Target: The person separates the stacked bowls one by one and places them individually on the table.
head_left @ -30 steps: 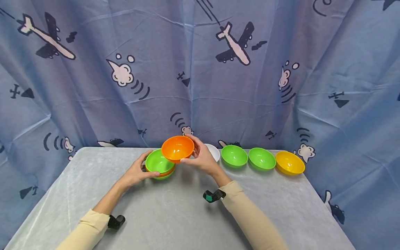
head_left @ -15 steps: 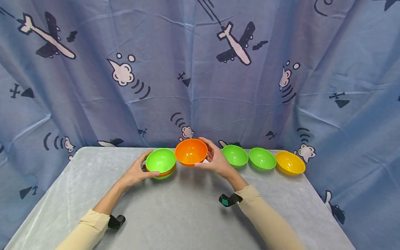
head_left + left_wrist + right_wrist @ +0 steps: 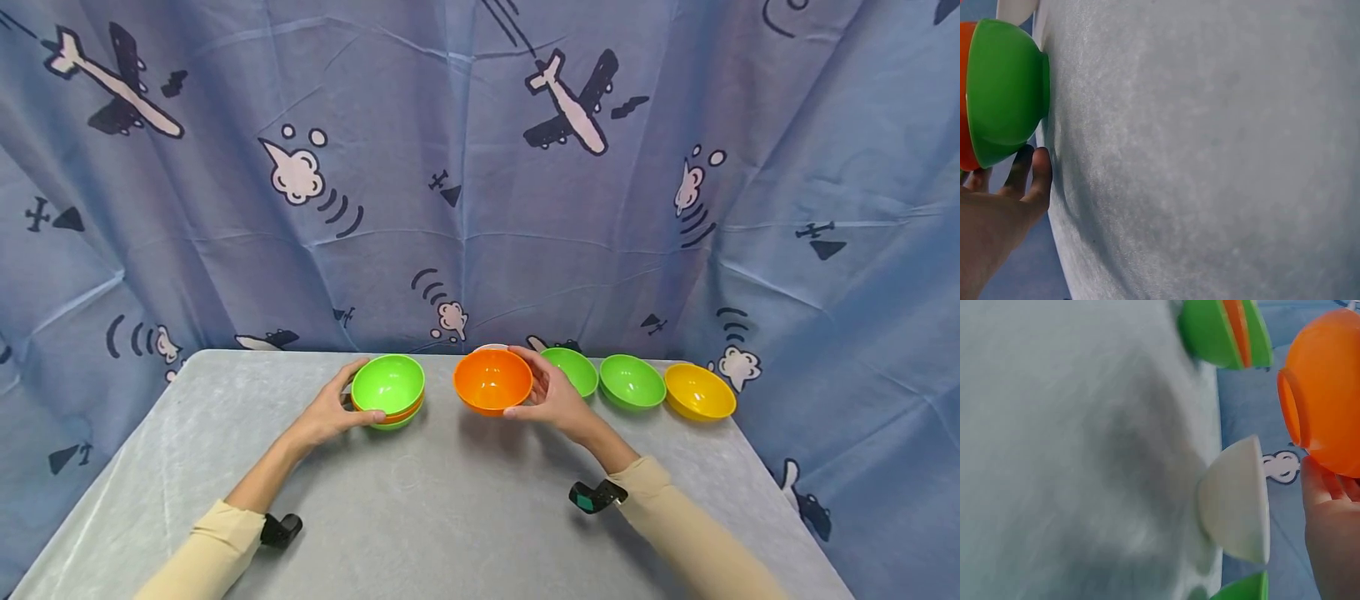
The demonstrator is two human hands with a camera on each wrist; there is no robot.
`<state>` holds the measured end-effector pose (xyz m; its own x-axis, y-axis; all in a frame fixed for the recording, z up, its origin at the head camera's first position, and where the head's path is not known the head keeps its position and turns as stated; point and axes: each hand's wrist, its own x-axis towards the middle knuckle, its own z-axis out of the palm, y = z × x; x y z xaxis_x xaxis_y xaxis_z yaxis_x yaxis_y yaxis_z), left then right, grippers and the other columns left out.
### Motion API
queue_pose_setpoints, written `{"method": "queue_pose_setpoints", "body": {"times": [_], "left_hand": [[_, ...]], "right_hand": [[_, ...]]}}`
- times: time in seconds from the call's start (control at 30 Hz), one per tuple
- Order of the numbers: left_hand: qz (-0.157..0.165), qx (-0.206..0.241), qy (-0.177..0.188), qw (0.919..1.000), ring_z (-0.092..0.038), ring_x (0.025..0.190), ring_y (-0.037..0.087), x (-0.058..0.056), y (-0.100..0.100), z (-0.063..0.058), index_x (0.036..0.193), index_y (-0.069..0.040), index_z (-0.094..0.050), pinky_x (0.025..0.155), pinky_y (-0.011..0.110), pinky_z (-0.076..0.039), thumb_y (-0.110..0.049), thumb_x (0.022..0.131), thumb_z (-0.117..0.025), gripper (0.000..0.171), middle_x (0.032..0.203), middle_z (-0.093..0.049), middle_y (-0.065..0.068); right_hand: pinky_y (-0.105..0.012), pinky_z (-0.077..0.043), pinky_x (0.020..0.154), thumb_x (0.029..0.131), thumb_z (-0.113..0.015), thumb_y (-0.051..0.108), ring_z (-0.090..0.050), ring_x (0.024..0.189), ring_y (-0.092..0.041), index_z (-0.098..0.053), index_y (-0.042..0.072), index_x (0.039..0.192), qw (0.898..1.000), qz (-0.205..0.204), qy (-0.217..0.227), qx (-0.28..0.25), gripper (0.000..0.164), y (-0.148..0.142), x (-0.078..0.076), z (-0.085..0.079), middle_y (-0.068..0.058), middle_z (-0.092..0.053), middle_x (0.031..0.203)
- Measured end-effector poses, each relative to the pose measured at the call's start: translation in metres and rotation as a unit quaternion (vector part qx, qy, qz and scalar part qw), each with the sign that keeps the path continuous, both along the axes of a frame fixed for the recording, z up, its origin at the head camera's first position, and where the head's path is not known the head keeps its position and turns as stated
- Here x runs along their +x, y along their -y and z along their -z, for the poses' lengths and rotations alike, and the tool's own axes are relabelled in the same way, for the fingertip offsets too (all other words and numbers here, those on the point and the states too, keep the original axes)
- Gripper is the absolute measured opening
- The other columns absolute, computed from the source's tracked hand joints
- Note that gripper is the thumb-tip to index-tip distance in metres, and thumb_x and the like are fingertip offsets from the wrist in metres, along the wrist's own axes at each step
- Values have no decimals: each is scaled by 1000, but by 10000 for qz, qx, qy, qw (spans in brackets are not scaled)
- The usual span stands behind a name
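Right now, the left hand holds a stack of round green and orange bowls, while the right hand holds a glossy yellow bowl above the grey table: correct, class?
Not the colour: the head view shows the right hand holding a round, glossy orange bowl above the grey table. The left hand holds the stack of green and orange bowls.

Legible text, brands and numbers: none were readable in any view.
Curtain (image 3: 375, 100): the print was pictorial; aeroplanes (image 3: 573, 108), cloud puffs (image 3: 297, 177), curved strokes (image 3: 356, 223) and cross-shaped marks (image 3: 37, 215) carried no readable letters or digits.
Orange bowl (image 3: 492, 382): no lettering was readable.
Stacked bowls (image 3: 387, 383): no lettering was readable.
White bowl (image 3: 1235, 500): no lettering was readable.
Right wrist device (image 3: 597, 497): a green patch showed; any marking was too small to read.
Left wrist device (image 3: 282, 531): no marking was readable.
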<state>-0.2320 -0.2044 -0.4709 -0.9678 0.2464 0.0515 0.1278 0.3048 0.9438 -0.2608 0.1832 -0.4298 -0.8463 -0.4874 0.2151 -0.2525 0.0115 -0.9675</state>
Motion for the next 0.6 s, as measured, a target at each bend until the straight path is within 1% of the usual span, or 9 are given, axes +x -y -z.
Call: {"method": "queue_pose_setpoints", "body": {"times": [0.13, 0.23, 0.43, 0.6], "left_hand": [[37, 31, -41, 10000, -43, 132, 49, 0, 0, 1, 161, -7, -20, 101, 56, -43, -18, 85, -86, 101, 161, -25, 20], [43, 35, -28, 10000, -43, 132, 49, 0, 1, 0, 161, -7, -20, 102, 56, -42, -18, 84, -86, 102, 161, -24, 20], [21, 18, 37, 10000, -44, 132, 49, 1, 0, -1, 162, -8, -20, 103, 56, -42, -18, 85, -86, 102, 161, -24, 20], [18, 47, 15, 10000, -42, 133, 49, 0, 0, -2, 162, -7, -20, 104, 57, -41, -18, 85, -86, 102, 161, -24, 20]], "right_hand": [[-30, -38, 107, 74, -87, -6, -38, 140, -35, -30, -7, 154, 9997, -199, 10, 135, 99, -12, 5, 6, -21, -38, 153], [-29, -38, 108, 73, -88, -6, -38, 139, -37, -31, -7, 154, 9993, -272, -47, 268, 99, -19, 10, 11, -22, -40, 152], [-29, -39, 107, 72, -89, -6, -40, 138, -36, -32, -8, 152, 9990, -249, -47, 369, 98, -30, 18, 20, -22, -42, 149], [-31, -42, 105, 70, -91, -4, -44, 134, -36, -34, -6, 150, 9985, -299, 13, 467, 98, -35, 24, 29, -23, -43, 148]]}}
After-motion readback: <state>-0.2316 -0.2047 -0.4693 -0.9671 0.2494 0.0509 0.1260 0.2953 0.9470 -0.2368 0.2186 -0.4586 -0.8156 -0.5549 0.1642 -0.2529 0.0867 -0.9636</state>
